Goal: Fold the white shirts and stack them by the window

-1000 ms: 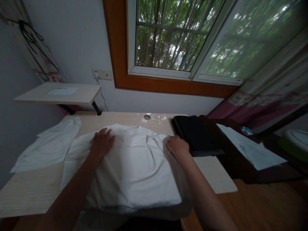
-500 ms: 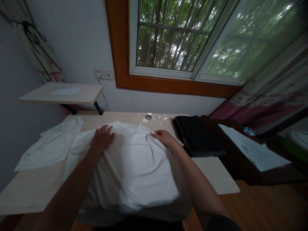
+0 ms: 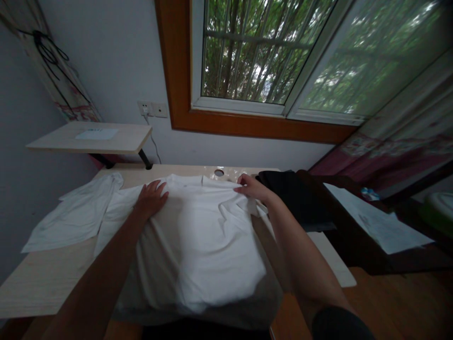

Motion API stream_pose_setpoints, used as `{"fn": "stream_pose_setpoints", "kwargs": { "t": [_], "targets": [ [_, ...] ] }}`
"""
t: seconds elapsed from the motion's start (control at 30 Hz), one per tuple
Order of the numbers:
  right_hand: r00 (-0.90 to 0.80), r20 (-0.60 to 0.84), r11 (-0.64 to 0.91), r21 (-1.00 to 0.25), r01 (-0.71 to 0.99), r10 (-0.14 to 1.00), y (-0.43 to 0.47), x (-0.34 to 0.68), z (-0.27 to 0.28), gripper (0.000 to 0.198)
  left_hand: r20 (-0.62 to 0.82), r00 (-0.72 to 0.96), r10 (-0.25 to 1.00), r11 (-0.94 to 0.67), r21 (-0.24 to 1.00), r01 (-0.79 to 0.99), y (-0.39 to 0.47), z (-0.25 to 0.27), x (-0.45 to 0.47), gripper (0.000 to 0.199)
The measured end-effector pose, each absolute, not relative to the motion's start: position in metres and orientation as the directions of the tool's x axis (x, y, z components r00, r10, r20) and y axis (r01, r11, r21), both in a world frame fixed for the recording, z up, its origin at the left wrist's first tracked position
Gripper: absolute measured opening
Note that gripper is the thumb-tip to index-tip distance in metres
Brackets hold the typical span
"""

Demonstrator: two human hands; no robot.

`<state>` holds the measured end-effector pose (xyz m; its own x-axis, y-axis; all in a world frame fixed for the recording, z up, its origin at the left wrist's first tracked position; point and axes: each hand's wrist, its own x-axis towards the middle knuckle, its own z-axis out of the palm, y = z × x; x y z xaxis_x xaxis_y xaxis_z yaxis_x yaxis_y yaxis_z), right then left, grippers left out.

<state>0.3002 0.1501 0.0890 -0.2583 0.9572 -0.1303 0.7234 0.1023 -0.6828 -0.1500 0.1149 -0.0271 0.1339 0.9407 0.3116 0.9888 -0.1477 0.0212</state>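
A white T-shirt lies spread over the desk, its collar toward the wall and its lower part hanging over the front edge. Flat on the shirt's left shoulder area rests my left hand, fingers stretched out. At the opposite shoulder my right hand pinches the fabric between thumb and fingers. Wrinkles run from that shoulder down across the chest, and the sleeve bunches below my right hand.
Another white garment lies on the desk's left side, below a raised shelf. Black folded items sit at the right. Beyond them, papers rest on a dark surface. A window is above the desk.
My right hand has moved right and slightly away from me, drawing the shirt's shoulder outward. The collar looks straighter. My left hand has stayed in place.
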Motion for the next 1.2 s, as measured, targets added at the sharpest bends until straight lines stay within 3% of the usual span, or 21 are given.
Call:
{"fn": "stream_pose_setpoints", "kwargs": {
  "t": [0.17, 0.33, 0.5, 0.6, 0.67, 0.77, 0.87, 1.2],
  "targets": [
    [-0.149, 0.051, 0.157, -0.249, 0.956, 0.988, 0.171, 0.304, 0.11, 0.047, 0.302, 0.145, 0.942, -0.161, 0.029, 0.987, 0.117, -0.025, -0.15, 0.055],
    [-0.107, 0.224, 0.128, -0.079, 0.989, 0.969, 0.167, 0.296, 0.13, 0.045, 0.313, 0.151, 0.938, -0.164, 0.015, 0.986, 0.116, -0.022, -0.148, 0.054],
    [-0.108, 0.44, 0.14, -0.041, 0.989, 0.892, 0.152, 0.284, 0.134, 0.036, 0.316, 0.136, 0.939, -0.151, 0.024, 0.988, 0.123, -0.026, -0.15, 0.053],
    [-0.169, 0.489, 0.194, -0.001, 0.981, 0.856, 0.134, 0.273, 0.125, 0.032, 0.322, 0.145, 0.936, -0.161, 0.024, 0.987, 0.129, -0.028, -0.154, 0.054],
    [-0.249, 0.449, 0.275, 0.009, 0.962, 0.858, 0.118, 0.265, 0.112, 0.031, 0.319, 0.149, 0.936, -0.166, 0.024, 0.986, 0.132, -0.028, -0.156, 0.055],
    [-0.46, 0.272, 0.476, 0.005, 0.879, 0.846, 0.095, 0.255, 0.085, 0.032, 0.288, 0.143, 0.947, -0.157, 0.026, 0.987, 0.136, -0.027, -0.158, 0.056],
    [-0.558, 0.144, 0.567, -0.029, 0.823, 0.817, 0.077, 0.254, 0.059, 0.031, 0.272, 0.144, 0.951, -0.156, 0.024, 0.987, 0.137, -0.025, -0.158, 0.055],
    [-0.455, 0.227, 0.49, -0.136, 0.861, 0.861, 0.026, 0.267, 0.023, 0.027, 0.451, 0.098, 0.887, -0.136, 0.053, 0.989, 0.107, -0.016, -0.136, 0.044]
  ]
}}
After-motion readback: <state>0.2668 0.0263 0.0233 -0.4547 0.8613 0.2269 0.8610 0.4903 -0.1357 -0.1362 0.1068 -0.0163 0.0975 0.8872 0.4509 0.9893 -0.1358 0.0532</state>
